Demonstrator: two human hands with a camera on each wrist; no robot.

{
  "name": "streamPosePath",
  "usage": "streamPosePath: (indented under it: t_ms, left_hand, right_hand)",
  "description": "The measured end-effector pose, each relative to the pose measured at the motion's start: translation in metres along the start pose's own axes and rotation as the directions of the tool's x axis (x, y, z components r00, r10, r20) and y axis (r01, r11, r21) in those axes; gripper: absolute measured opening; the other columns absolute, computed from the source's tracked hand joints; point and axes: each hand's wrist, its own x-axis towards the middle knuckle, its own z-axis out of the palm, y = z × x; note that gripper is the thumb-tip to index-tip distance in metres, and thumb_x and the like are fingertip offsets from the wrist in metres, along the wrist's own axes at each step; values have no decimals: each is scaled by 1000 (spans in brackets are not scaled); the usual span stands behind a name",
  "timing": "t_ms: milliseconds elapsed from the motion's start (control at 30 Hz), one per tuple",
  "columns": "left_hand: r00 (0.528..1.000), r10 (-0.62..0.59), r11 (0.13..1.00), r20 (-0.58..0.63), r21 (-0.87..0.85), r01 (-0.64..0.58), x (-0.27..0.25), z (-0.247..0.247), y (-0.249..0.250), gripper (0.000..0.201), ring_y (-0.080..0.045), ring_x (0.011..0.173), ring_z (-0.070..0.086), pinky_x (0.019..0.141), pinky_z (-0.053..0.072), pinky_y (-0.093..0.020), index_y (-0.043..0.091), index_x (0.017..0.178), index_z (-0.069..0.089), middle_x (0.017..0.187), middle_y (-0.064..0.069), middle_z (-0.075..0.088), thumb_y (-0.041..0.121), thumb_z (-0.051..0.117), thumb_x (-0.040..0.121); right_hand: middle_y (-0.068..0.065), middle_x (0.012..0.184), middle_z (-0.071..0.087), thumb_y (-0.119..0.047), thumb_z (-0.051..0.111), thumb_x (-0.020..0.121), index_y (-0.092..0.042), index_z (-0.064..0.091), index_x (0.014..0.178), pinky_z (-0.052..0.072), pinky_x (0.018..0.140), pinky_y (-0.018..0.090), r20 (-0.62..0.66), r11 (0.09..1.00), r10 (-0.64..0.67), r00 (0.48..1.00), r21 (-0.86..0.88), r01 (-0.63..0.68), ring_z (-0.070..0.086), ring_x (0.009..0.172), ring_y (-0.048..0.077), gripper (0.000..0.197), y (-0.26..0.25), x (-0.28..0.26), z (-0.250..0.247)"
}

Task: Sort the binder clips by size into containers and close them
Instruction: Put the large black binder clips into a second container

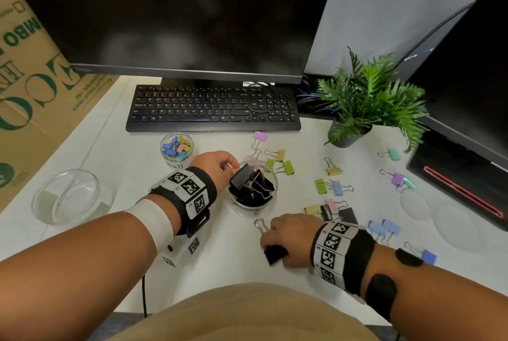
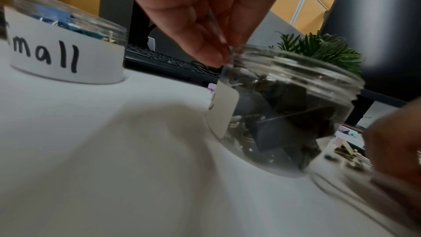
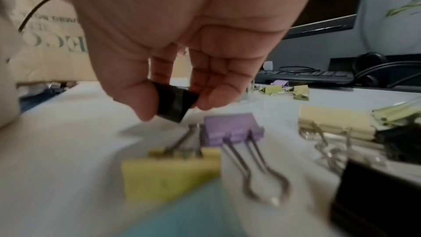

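Note:
A clear jar point(image 1: 248, 210) at mid-table holds large black binder clips. One large black clip point(image 1: 242, 177) sticks up over its left rim, and my left hand point(image 1: 232, 168) pinches it there; in the left wrist view the fingers point(image 2: 212, 55) meet at the jar's rim point(image 2: 296, 64) round a thin wire. My right hand point(image 1: 270, 244) hovers just in front of the jar, thumb and fingers pinching another black clip point(image 3: 175, 104), its wire handle point(image 1: 259, 224) pointing away. A jar labelled "small" point(image 1: 177, 148) holds small coloured clips. Several pastel medium clips point(image 1: 334, 170) lie scattered to the right.
An empty clear jar point(image 1: 66, 198) stands at the left. Clear lids point(image 1: 415, 204) lie at the right. A keyboard point(image 1: 213, 108) and monitor sit behind, a potted plant point(image 1: 365, 101) at back right, a cardboard box point(image 1: 33, 88) on the left.

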Motion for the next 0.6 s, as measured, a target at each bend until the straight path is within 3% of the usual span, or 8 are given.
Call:
streamPosePath:
  t_ms: [133,233,300,367,467,600]
  left_hand:
    - [1000,13,1000,-25,3,-13,-5,3,-3,17,-17,81,54,75,40,-22,17,104,66,98,-5,66,17,55,92]
    - [999,16,1000,-38,-7,-16,-6,5,-5,15,-17,78,54,72,41,-22,18,102,67,96,-6,67,17,56,91]
    - [999,16,1000,-43,-13,-16,-6,6,-5,15,-17,76,53,71,39,-21,18,101,67,90,-3,64,17,56,91]
    - [999,18,1000,-50,-16,-19,-7,6,-6,14,-16,76,53,72,39,-21,18,100,67,86,2,61,17,57,90]
    - [999,19,1000,-47,-9,-20,-10,6,-5,14,-15,78,53,72,38,-21,20,100,66,86,3,60,17,56,91]
    - [999,16,1000,-50,10,-16,-12,6,-4,14,-13,79,52,72,36,-19,20,101,66,87,4,60,19,56,91]
  right_hand:
    - [0,104,57,-26,62,77,-30,56,118,46,80,31,-210,982,-107,972,130,137,56,100,21,42,-4,-14,-17]
    - [-2,90,61,-32,58,70,-32,56,105,50,71,30,-446,938,-169,879,201,282,59,84,20,36,-8,-21,-32]
    - [-2,90,63,-31,59,71,-33,56,107,53,72,33,-564,939,-138,814,186,289,60,85,20,36,-9,-17,-41]
    - [-1,104,63,-32,61,80,-34,54,121,51,82,35,-547,969,-10,837,201,143,58,98,20,42,-8,-11,-55]
    - [2,120,58,-43,54,88,-33,42,136,46,89,32,-368,986,148,918,122,-110,53,111,21,50,-4,2,-65]
    - [6,110,60,-38,47,94,-17,60,119,46,81,32,-296,983,178,939,3,-185,56,104,24,36,-3,14,-63]
